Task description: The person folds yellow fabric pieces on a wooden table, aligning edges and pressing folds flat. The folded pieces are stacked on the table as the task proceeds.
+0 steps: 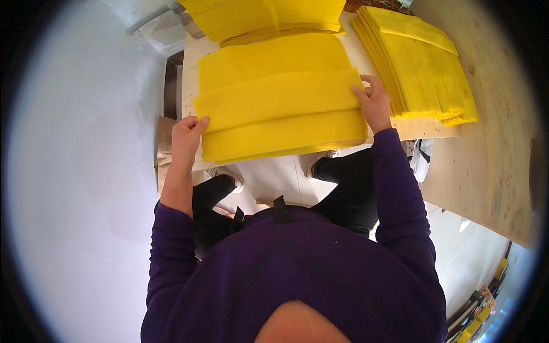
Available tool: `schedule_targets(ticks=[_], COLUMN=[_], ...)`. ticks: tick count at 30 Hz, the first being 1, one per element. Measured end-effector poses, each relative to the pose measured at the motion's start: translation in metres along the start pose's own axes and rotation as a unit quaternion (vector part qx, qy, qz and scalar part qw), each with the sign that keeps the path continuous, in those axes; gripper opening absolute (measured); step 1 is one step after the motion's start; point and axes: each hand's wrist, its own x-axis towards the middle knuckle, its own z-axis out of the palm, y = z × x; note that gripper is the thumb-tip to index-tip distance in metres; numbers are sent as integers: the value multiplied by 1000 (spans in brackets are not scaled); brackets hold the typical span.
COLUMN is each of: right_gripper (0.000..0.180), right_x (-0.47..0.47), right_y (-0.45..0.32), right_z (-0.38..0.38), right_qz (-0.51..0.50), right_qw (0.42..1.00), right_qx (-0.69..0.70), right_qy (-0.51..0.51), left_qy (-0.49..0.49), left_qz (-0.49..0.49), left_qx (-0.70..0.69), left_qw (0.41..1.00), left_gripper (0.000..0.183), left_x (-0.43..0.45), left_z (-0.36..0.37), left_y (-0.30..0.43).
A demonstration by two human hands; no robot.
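In front of me lies a stack of yellow fabric sheets (279,135) near the edge of a wooden table (191,77). A folded flap (274,100) runs across the top sheet from side to side. My left hand (186,133) pinches the flap's left corner between thumb and fingers. At the opposite corner, my right hand (373,100) grips the flap with the thumb on top and the index finger curled. Beyond the fold, the rest of the top sheet (274,55) lies flat.
A second pile of folded yellow fabric (420,68) sits at the right. Another yellow stack (266,19) is at the back. A wooden panel (476,171) stretches along the right side, and a white wall (85,150) along the left. Cardboard (165,139) is beside the table's left edge.
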Motion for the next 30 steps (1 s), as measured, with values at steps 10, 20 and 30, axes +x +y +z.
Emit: schedule_targets(ticks=[10, 20, 30], right_gripper=[38, 41, 52], right_x=[4, 4, -34], right_y=[8, -13, -104], right_z=[1, -9, 34], right_qz=[4, 23, -285], right_qw=[994, 985, 943], right_qx=[-103, -165, -152], right_qy=[-30, -40, -79], left_qy=[-8, 14, 2], left_qz=[-33, -19, 11], left_qx=[1, 29, 57], left_qw=[999, 999, 998], left_gripper=[25, 28, 30], left_x=[8, 6, 12], left_z=[4, 7, 6], left_y=[-7, -5, -13])
